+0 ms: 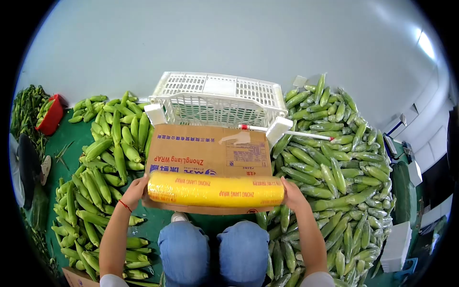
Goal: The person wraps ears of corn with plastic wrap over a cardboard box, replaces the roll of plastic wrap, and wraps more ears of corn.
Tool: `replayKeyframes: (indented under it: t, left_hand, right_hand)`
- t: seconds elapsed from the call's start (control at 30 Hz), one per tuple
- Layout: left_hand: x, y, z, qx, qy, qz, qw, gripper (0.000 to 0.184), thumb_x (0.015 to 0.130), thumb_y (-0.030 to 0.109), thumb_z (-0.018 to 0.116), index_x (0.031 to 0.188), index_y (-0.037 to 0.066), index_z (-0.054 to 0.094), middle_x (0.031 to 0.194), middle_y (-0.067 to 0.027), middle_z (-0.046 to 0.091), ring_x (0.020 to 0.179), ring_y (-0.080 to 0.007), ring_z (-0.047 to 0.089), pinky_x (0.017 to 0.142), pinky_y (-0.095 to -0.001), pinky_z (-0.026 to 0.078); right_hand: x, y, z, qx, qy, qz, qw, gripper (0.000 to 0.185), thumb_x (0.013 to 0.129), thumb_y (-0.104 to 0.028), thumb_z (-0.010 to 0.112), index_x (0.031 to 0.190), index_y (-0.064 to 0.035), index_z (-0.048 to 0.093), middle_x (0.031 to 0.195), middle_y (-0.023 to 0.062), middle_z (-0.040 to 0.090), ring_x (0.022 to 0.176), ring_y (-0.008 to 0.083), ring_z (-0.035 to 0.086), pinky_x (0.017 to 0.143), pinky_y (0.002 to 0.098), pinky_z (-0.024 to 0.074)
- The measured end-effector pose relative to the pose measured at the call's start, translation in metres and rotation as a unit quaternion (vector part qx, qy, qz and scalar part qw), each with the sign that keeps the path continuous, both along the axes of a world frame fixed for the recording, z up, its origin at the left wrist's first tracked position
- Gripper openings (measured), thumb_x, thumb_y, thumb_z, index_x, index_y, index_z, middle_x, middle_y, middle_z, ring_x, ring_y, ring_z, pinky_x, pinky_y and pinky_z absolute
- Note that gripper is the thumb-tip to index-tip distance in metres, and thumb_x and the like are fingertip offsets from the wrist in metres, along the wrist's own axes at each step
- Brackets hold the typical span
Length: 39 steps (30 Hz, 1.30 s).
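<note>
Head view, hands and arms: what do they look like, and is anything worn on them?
The left hand and right hand are ungloved, and both forearms are bare. A thin red cord circles the left wrist; none shows on the right. Pale grey sleeves appear at the bottom edge, around the upper part of each arm.
</note>
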<state>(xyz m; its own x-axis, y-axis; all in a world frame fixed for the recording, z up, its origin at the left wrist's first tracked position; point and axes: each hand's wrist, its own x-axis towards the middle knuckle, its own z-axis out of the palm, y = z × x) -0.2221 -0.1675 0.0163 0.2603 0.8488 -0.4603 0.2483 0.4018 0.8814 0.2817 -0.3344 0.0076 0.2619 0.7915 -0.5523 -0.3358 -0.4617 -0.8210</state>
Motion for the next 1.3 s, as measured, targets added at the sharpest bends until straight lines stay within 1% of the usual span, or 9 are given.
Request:
replayKeyframes:
  t: [0.07, 0.2, 0.23, 0.37, 0.47, 0.73, 0.97, 1.2, 1.3]
  left_hand:
    - [0.025, 0.008, 0.007, 0.013, -0.072, 0.055, 0.996, 0.041, 0.101, 0.035, 0.047, 0.098, -0.002, 0.064, 0.076, -0.0012, 0.06, 0.064, -0.0087, 0.052, 0.06, -0.0251, 0.042]
    - [0.029, 0.036, 0.001, 0.1, -0.019, 0.057, 0.993, 0.037, 0.1, 0.026, 0.05, 0.089, -0.007, 0.063, 0.069, 0.0013, 0.058, 0.058, -0.0093, 0.048, 0.055, -0.0246, 0.041]
    - [0.039, 0.035, 0.014, 0.175, 0.001, 0.056, 0.983, 0.035, 0.099, 0.021, 0.051, 0.079, -0.007, 0.059, 0.063, -0.0006, 0.052, 0.058, -0.0082, 0.043, 0.052, -0.029, 0.038]
    - [0.035, 0.025, 0.06, 0.521, 0.243, -0.027, 0.818, 0.017, 0.088, 0.005, 0.057, 0.074, -0.004, 0.054, 0.064, -0.0166, 0.048, 0.056, -0.0336, 0.048, 0.051, -0.0355, 0.038]
    - [0.032, 0.02, 0.086, 0.582, 0.26, 0.004, 0.771, 0.018, 0.088, 0.005, 0.058, 0.074, -0.004, 0.052, 0.065, -0.0167, 0.048, 0.056, -0.0321, 0.048, 0.051, -0.0354, 0.038]
    - [0.035, 0.038, 0.136, 0.38, 0.016, 0.192, 0.904, 0.034, 0.1, 0.027, 0.049, 0.072, 0.008, 0.049, 0.059, 0.0045, 0.041, 0.05, -0.0049, 0.038, 0.046, -0.0232, 0.031]
    - [0.042, 0.075, 0.209, 0.358, -0.195, 0.221, 0.886, 0.033, 0.098, 0.032, 0.054, 0.076, 0.008, 0.052, 0.066, 0.0017, 0.043, 0.059, -0.0098, 0.05, 0.058, -0.0248, 0.045]
    - [0.03, 0.069, 0.199, 0.314, -0.278, 0.23, 0.878, 0.026, 0.096, 0.031, 0.058, 0.091, 0.006, 0.056, 0.076, -0.003, 0.055, 0.069, -0.0148, 0.061, 0.063, -0.0255, 0.051]
    - [0.003, 0.061, 0.216, 0.388, -0.436, 0.152, 0.798, 0.029, 0.099, 0.033, 0.051, 0.098, 0.005, 0.057, 0.092, -0.0088, 0.059, 0.091, -0.0206, 0.061, 0.081, -0.0384, 0.051]
  right_hand:
    - [0.006, 0.011, -0.005, 0.004, -0.002, -0.03, 1.0, 0.039, 0.1, -0.039, 0.047, 0.109, -0.0043, 0.063, 0.076, -0.001, 0.062, 0.055, 0.0104, 0.052, 0.049, 0.0251, 0.0383]
    - [0.02, 0.032, 0.005, 0.045, -0.126, -0.132, 0.982, 0.025, 0.096, -0.03, 0.058, 0.085, -0.0077, 0.058, 0.069, -0.0015, 0.055, 0.056, 0.0103, 0.05, 0.051, 0.0259, 0.0428]
    - [0.026, 0.036, 0.016, 0.078, -0.156, -0.129, 0.976, 0.03, 0.095, -0.028, 0.06, 0.073, -0.0114, 0.049, 0.058, -0.0046, 0.041, 0.047, 0.0078, 0.037, 0.044, 0.025, 0.0337]
    - [0.023, 0.042, 0.072, 0.162, -0.18, -0.218, 0.945, 0.038, 0.095, -0.025, 0.06, 0.064, -0.0137, 0.042, 0.054, -0.0057, 0.034, 0.045, 0.006, 0.028, 0.042, 0.0254, 0.0236]
    - [0.031, 0.036, 0.106, 0.252, -0.176, -0.201, 0.93, 0.037, 0.098, -0.026, 0.055, 0.066, -0.014, 0.041, 0.053, -0.0051, 0.03, 0.044, 0.007, 0.027, 0.042, 0.026, 0.0224]
    - [0.016, 0.1, 0.221, 0.351, -0.113, -0.212, 0.905, 0.035, 0.1, -0.03, 0.049, 0.071, -0.0155, 0.037, 0.057, -0.0059, 0.024, 0.046, 0.0085, 0.023, 0.043, 0.0258, 0.0231]
    - [0.01, 0.145, 0.292, 0.458, -0.147, -0.226, 0.847, 0.027, 0.098, -0.029, 0.055, 0.081, -0.0109, 0.045, 0.063, -0.0047, 0.028, 0.052, 0.0072, 0.026, 0.048, 0.025, 0.0263]
    - [0.016, 0.095, 0.253, 0.462, -0.256, -0.202, 0.825, 0.02, 0.096, -0.025, 0.058, 0.097, -0.0049, 0.052, 0.072, -0.0033, 0.04, 0.063, 0.0064, 0.035, 0.056, 0.0246, 0.0337]
    - [0.039, 0.064, 0.247, 0.453, -0.457, -0.175, 0.745, 0.039, 0.092, -0.032, 0.061, 0.115, -0.004, 0.05, 0.096, 0.0035, 0.048, 0.085, 0.0128, 0.047, 0.07, 0.0279, 0.0431]
